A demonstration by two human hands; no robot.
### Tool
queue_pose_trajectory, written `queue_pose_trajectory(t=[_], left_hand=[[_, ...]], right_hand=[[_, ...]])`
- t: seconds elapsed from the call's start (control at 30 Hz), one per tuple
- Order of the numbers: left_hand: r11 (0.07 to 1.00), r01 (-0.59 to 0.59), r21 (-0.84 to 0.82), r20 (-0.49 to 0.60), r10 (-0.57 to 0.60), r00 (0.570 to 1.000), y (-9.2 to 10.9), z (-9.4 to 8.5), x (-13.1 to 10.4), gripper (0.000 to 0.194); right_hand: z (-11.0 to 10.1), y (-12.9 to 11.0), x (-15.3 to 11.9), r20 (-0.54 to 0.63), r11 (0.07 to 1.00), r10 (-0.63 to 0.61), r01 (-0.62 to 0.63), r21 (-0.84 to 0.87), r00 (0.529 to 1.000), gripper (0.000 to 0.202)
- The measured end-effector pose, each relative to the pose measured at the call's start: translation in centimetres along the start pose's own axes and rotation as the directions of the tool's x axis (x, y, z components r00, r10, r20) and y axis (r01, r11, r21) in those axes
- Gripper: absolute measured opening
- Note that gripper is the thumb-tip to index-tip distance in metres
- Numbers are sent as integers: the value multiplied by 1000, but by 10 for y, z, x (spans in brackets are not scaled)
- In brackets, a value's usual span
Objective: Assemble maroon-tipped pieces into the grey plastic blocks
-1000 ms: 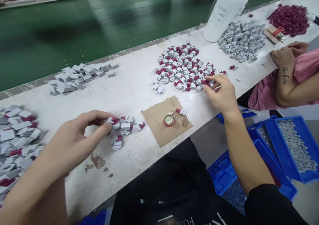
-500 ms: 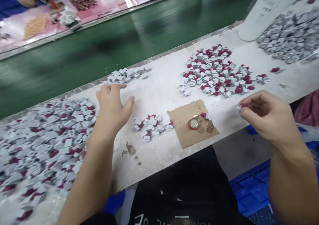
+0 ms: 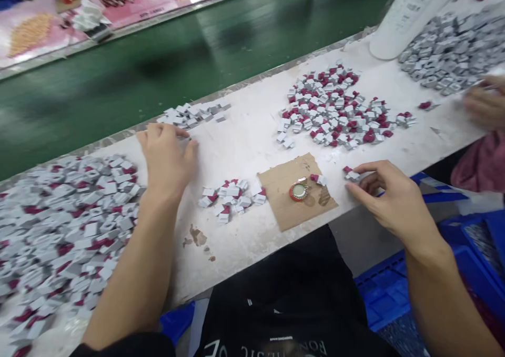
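My R grip (image 3: 394, 201) has a red/grey pc (image 3: 351, 175) pinched, just R of the cardboard (image 3: 282, 201); L grip (image 3: 165, 154) is by the grey pcs (image 3: 197, 113) along the tabletop's (image 3: 248, 136) far edge, can't tell if holding anything.

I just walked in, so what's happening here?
A person's right hand holds a grey-and-maroon piece, right of some cardboard bearing a round, red-rimmed item. The left hand is by a grey pile near the back edge of the bench; whether it grips anything is unclear. More such pieces lie between the hands.
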State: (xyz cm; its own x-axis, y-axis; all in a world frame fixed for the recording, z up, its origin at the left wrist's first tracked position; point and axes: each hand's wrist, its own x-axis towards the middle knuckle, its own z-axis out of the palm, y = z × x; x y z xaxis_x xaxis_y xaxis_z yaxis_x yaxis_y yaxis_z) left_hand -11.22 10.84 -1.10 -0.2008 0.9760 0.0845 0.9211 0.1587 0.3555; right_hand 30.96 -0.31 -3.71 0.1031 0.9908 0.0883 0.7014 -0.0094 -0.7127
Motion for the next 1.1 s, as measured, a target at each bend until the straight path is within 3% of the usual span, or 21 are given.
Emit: queue_pose_trajectory(t=[0.13,0.27,0.33,0.5,0.73,1.1], left_hand=[[999,-39,-30,20,40,999,11,0,-12,15],[996,-11,-92,193,29,981,23,-1,-34,24],[990,-22,-138,225,53,973,27,-1,-45,28],[982,-13,-190,198,51,979,31,-1,-57,23],[961,43,-272,241,25,970,37,0,-59,29],[977,-18,-212,245,71,967,31,5,-58,33]], right_hand=[[1,-9,0,-39,999,-8,7,-36,999,13],[3,-14,-1,-42,1000,-7,6,-24,999,16],[3,-15,-3,-50,1000,3,-4,-17,999,14],[4,-23,-11,-53,993,18,-11,122,998,8],[18,-61,-21,18,942,-89,78,327,996,6],[26,-85,-8,152,959,-180,139,248,972,15]])
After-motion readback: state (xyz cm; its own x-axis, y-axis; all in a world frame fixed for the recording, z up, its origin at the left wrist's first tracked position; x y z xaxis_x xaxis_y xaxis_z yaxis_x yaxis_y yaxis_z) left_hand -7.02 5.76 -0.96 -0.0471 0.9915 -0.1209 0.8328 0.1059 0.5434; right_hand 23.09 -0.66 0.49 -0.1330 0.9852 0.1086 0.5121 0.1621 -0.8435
